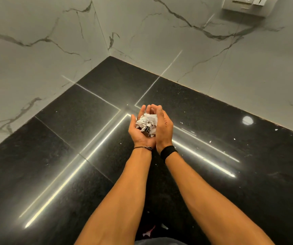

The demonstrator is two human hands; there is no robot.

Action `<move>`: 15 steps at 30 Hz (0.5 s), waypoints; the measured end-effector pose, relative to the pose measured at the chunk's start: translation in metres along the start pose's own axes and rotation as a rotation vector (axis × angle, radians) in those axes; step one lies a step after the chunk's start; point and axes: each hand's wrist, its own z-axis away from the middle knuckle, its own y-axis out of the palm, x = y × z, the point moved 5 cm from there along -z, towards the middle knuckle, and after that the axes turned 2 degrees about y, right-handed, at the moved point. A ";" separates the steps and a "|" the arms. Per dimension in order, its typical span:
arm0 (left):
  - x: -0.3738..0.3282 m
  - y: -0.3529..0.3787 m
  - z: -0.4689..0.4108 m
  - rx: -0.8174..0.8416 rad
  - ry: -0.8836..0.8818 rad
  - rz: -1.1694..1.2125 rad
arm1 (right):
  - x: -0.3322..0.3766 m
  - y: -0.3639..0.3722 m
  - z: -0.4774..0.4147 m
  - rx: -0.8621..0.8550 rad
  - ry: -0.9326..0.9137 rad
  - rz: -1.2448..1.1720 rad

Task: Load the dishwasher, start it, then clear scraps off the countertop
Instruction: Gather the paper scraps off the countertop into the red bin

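Two hands mid-frame, left hand (138, 134) palm-up, right hand (164, 128) beside, fingers (143, 109) half-curled round paper scraps (146, 123): light, soft, loose; best cupped from below.

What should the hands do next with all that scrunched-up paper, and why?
Probably carry it off to a bin, hands cupped together. The left hand and right hand are both full of paper scraps, so they likely cannot gather the tiny white bits lying on the black countertop until emptied. No bin is in view.
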 end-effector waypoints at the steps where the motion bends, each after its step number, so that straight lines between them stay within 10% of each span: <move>1: -0.004 -0.004 0.005 -0.001 0.006 0.002 | -0.001 0.003 0.005 0.011 0.028 -0.027; 15: -0.073 -0.070 0.124 -0.014 0.158 -0.016 | -0.047 0.037 0.140 0.127 0.172 -0.071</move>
